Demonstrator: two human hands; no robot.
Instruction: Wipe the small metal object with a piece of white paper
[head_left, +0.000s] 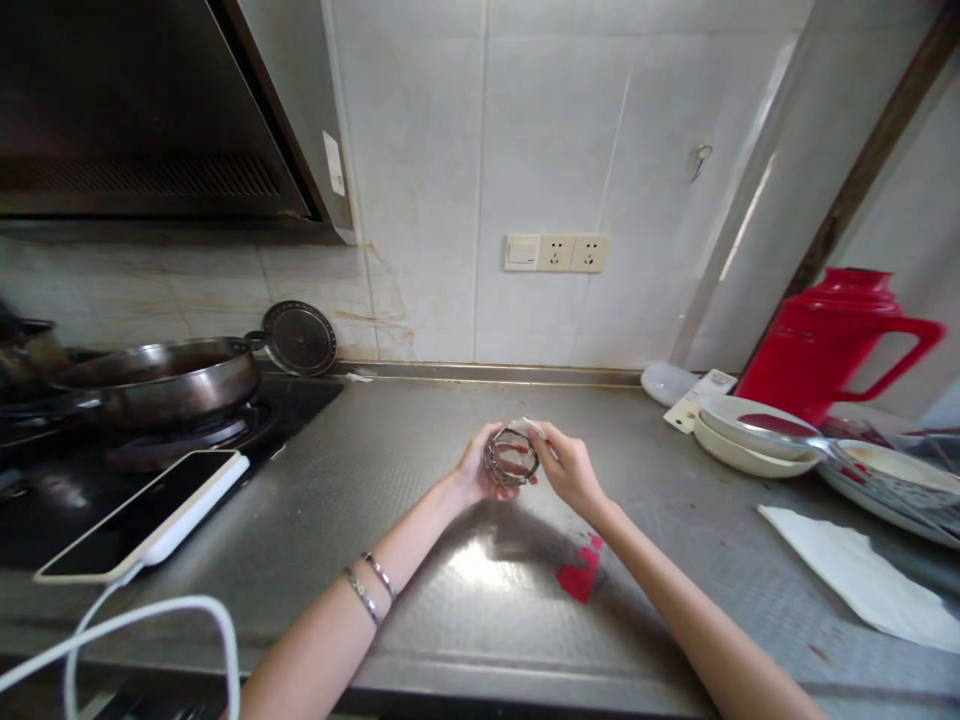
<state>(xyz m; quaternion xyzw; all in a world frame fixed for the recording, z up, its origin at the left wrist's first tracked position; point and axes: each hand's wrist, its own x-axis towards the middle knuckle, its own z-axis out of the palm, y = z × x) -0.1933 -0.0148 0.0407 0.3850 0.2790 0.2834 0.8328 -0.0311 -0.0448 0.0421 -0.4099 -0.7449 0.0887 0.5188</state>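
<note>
Above the middle of the steel counter (360, 600), my left hand (474, 468) is closed around a small round see-through glass (516, 458). Its round rim looks dark, and its mouth appears tilted toward me. My right hand (568, 468) pinches a small piece of white tissue (525, 427) against the upper rim of the glass. Some fingers of the left hand show through or behind the glass, and its exact shape is hard to make out. Two silver bracelets (369, 588) circle my left forearm.
Left lie a phone on a white power bank (142, 525) with a cable, and a steel pan (180, 380) on the stove. Right stand a red thermos jug (840, 345), stacked bowls (750, 460) and plates (900, 500). A white paper sheet (855, 575) lies near the right front.
</note>
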